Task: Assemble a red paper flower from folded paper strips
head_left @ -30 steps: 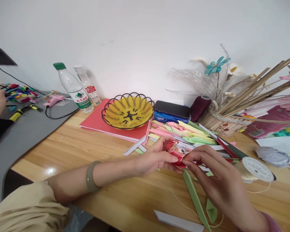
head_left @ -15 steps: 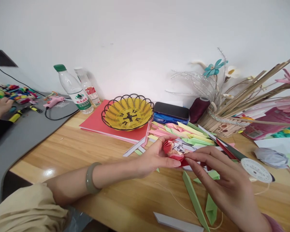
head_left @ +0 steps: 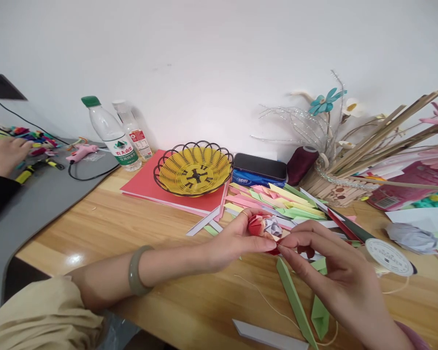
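Near the middle of the table, my left hand (head_left: 237,238) is closed around a folded paper flower (head_left: 272,225) with red outer folds and pale grey and cream ones inside. My right hand (head_left: 336,265) pinches the red paper at the flower's lower right edge between thumb and fingertips. Its other fingers curl behind, partly hidden. Below the hands lie green folded paper strips (head_left: 295,299), a pale grey strip (head_left: 268,335) and a thin cream string. A spool (head_left: 389,255) with a white label stands just right of my right hand.
A yellow woven basket (head_left: 193,170) rests on red paper sheets (head_left: 140,177). Behind my hands are piled coloured paper strips (head_left: 277,199). Two bottles (head_left: 122,150) stand at the back left; at far left another person's hand (head_left: 7,155) is near a pink glue gun (head_left: 82,153).
The flower has turned slightly, showing more of its grey centre, with my right fingertips still at its red edge. The other person's hand at far left has moved a little right.
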Demonstrator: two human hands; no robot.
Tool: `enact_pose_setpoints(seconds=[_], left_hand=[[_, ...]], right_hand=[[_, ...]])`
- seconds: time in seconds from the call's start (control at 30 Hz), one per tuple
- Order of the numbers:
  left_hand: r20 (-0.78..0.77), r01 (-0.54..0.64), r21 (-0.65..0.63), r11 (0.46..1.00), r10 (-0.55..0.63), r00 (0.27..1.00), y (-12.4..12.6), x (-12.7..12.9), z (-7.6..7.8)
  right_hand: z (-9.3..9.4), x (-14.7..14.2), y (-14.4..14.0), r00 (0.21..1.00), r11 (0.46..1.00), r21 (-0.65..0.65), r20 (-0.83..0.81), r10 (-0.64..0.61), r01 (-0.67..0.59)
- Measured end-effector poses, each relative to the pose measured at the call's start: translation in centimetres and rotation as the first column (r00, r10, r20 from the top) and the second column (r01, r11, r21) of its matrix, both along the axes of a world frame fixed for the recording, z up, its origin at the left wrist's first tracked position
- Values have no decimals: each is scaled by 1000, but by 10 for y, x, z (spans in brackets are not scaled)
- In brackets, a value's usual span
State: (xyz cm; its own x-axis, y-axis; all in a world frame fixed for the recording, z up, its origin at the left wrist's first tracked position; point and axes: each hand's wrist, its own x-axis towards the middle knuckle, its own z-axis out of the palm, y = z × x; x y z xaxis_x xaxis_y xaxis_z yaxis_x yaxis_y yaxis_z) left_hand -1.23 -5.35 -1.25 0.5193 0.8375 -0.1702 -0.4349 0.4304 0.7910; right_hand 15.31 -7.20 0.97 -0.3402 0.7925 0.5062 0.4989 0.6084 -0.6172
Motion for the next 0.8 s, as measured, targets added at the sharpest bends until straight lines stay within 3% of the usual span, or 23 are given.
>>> enact_pose_setpoints(seconds=[0.17,0.33,0.43,0.67,0.8], left_hand=[[-39,7,-8,1000,-8,999,0,1,3],[-90,-17,-60,998,11,996,-2,1,6],[-31,-14,-107,994,11,999,-3,1,7],[103,-29,-181,983,48,994,-4,2,10],[124,-9,-172,985,30,992,-5,2,9]], right_hand=[[4,-3,-1,999,996,-78,-1,44,-44],[3,-7,-1,998,997,-63,37,52,-50],[0,-8,-1,998,998,-50,47,40,-38],[-9,-7,-1,995,976,217,98,5,-27],[-11,-8,-2,989,961,275,146,-30,-11]])
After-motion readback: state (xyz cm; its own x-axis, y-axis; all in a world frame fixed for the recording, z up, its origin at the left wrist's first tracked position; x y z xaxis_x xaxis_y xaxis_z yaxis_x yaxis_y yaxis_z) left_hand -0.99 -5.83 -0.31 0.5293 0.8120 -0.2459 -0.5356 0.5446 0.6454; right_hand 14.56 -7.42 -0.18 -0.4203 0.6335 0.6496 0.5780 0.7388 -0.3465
